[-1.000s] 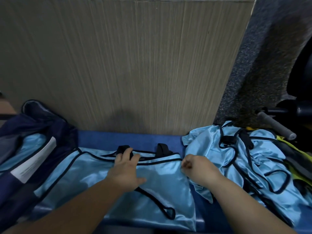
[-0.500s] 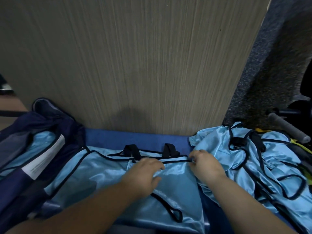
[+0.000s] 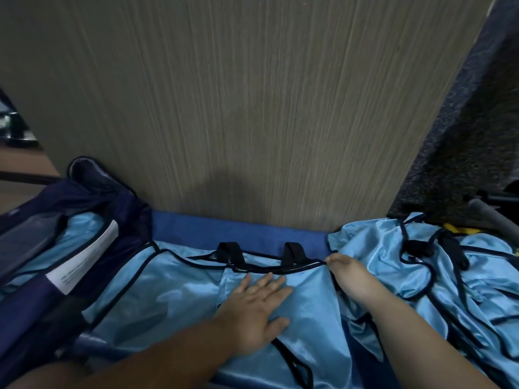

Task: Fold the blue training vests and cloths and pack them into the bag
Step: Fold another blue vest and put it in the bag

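Presently finds one blue vest spread flat on the blue surface, at the foot of a wood-grain panel, with two black straps at its far hem. Notes the left grip laid open, fingers straight and spread, pressing down on the vest's folded middle panel. Notes the right grip curled at the vest's far right corner, pinching the black trim there as far as visible.

Compares with a second ago: left grip then hooked over the far hem beside the straps, now drawn back toward the body and flattened; right grip then a fist at the side edge, now shifted up to the corner. Judges from this a fold just laid and under smoothing, with the corner held square; vest probably not yet compact enough for packing.

Records the navy bag open at left, just beside the vest, already holding pale blue cloth and showing a white label. Records a loose heap of unfolded vests at right, just beside the right grip. Rates the task as partly done, with most folding outstanding.
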The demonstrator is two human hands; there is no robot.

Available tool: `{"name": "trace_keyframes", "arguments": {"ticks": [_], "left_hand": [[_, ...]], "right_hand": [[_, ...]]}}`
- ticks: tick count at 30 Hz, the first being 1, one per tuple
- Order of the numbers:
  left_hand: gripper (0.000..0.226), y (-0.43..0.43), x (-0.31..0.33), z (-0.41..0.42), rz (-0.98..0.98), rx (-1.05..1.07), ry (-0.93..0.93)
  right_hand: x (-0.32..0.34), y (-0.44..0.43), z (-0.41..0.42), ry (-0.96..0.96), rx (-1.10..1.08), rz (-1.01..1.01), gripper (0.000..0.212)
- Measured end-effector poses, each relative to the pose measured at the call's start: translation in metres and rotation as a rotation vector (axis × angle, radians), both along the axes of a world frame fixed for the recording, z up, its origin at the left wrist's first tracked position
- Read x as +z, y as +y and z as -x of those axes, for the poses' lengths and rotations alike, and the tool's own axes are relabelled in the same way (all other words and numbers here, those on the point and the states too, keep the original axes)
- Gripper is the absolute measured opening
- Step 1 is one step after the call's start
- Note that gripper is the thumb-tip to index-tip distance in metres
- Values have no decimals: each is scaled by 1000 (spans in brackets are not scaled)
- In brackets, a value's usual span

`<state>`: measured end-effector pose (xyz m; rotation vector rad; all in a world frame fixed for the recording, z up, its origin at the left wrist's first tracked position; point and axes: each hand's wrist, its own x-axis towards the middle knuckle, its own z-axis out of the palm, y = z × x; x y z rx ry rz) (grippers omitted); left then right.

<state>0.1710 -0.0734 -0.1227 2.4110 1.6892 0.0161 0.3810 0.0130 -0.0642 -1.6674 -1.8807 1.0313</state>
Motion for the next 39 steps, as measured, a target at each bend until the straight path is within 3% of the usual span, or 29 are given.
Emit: {"name": "trace_keyframes", "arguments": {"ticks": [3,6,9,11,17,21,25,28,31,34,36,39], "left_hand": [[63,-2,1,0,7,-23,5],[61,-2,3,-1,30,-15,22],[61,-1,6,-1,61,-8,35],[62,0,6,-1,65,-6,31],[63,-3,5,-1,50,10,6],[65,-3,9,-3,74,20,-33],[64,5,18,-11,22,54,-134],[82,10,19,-19,-47,104,-138],[93,12,13,-20,19,96,-133],[88,14,15,-24,66,35,-131],[70,16,21,-29,131,56,-256],[62,15,38,-36,340,202,-777]], "right_hand": [[0,-2,1,32,-34,-68,31],[-3,-2,3,30,-87,-89,16],[3,-10,3,-40,-69,35,54],[5,-16,2,-107,-56,119,66],[1,-34,-3,-215,58,381,39],[0,-41,-2,-144,93,196,19],[10,-36,-8,-141,42,9,21],[19,-27,-24,-155,-47,-98,19],[33,-22,-43,-54,-114,-74,16],[47,-22,-57,88,-146,6,17],[55,-22,-61,158,-151,32,16],[63,-18,-64,296,-165,86,16]]}}
